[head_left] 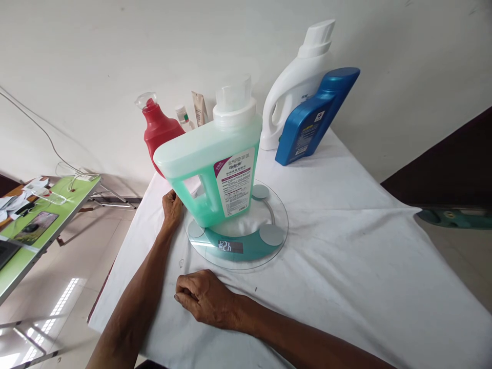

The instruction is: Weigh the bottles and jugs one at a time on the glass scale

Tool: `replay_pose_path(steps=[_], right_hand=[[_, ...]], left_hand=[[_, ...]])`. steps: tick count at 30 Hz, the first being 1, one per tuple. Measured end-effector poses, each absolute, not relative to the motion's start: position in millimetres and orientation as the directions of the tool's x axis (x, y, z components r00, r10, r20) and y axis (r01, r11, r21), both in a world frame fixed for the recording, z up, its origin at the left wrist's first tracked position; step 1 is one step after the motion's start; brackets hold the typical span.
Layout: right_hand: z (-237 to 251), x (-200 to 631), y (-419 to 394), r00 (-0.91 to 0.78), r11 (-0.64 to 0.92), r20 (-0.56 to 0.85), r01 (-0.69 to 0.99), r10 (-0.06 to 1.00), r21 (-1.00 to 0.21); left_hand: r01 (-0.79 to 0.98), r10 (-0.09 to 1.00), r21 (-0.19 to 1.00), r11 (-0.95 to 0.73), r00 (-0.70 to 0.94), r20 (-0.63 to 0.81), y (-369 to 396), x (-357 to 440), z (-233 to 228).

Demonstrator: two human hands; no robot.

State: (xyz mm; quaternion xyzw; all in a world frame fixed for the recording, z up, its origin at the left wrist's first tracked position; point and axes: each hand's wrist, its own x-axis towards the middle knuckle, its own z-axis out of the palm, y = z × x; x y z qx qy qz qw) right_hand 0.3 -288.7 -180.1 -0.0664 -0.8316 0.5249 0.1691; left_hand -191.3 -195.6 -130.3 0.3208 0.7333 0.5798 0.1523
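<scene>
A large jug of green liquid detergent [200,169] with a white cap and a printed label stands on a round glass bathroom scale [246,253]. Digits are lit on the scale's display [230,246]. Left of the scale, my left hand [172,208] rests on the white cloth with its fingers curled in, partly behind the jug's lower corner; nothing shows in it. My right hand [205,299] lies in front of the scale as a loose fist, apart from the glass, and I see nothing held in it.
Behind the jug stand a red bottle [159,125], a small clear bottle [184,119] and a beige tube [200,107]. A white jug [295,84] and a blue bottle [317,118] are at the back right. A green table [73,197] with papers stands off to the left.
</scene>
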Motion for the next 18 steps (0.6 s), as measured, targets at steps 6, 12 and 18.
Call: replay_pose_path(steps=[6, 12, 18], right_hand=[[-180.0, 0.2, -288.5, -0.932, 0.425, 0.214, -0.073, 0.293, -0.902], [-180.6, 0.7, -288.8, -0.934, 0.456, 0.214, -0.064, 0.285, -0.888], [-181.4, 0.0, -289.1, -0.933, 0.454, 0.219, -0.069, 0.286, -0.888]], left_hand=[[0.295, 0.638, 0.946, 0.131, -0.755, 0.147, -196.9, -189.9, -128.6], [0.246, 0.635, 0.961, 0.124, -0.764, 0.114, -196.4, -188.7, -126.8], [0.282, 0.654, 0.951, 0.129, -0.745, 0.132, -196.3, -187.9, -126.3]])
